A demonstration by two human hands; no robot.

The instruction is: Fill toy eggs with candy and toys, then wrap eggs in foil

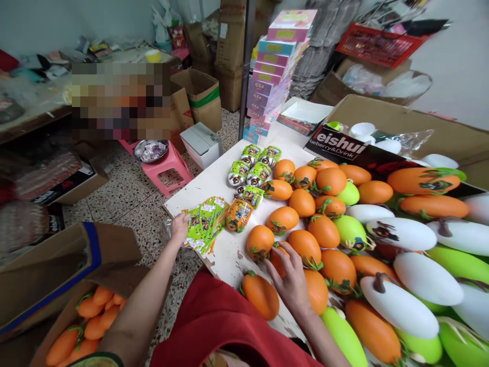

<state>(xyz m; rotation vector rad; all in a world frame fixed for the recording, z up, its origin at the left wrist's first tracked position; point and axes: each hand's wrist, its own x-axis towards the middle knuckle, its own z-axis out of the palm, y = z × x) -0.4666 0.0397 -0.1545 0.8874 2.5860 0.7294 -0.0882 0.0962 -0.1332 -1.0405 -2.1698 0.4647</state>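
My left hand (179, 229) is at the left edge of a fanned pile of green printed wrappers (206, 224). Its fingers are pressed together; what they pinch, if anything, is hidden. Over a small orange plastic egg (280, 261) with green leaves, my right hand (292, 275) curls its fingers around the shell. Another orange egg (260, 295) lies by the table's near edge, left of that hand. Behind the pile stand several wrapped eggs, among them an orange wrapped one (239, 215) and white ones in green wrappers (260, 175).
Orange, white (401, 233) and lime-green eggs (349, 232) crowd the table's right side. A carton (344, 145) and stacked colourful boxes (271, 76) stand behind. On the floor are a pink stool (168, 171) with a metal bowl and a carton of orange eggs (91, 321). A blurred-out person sits beyond.
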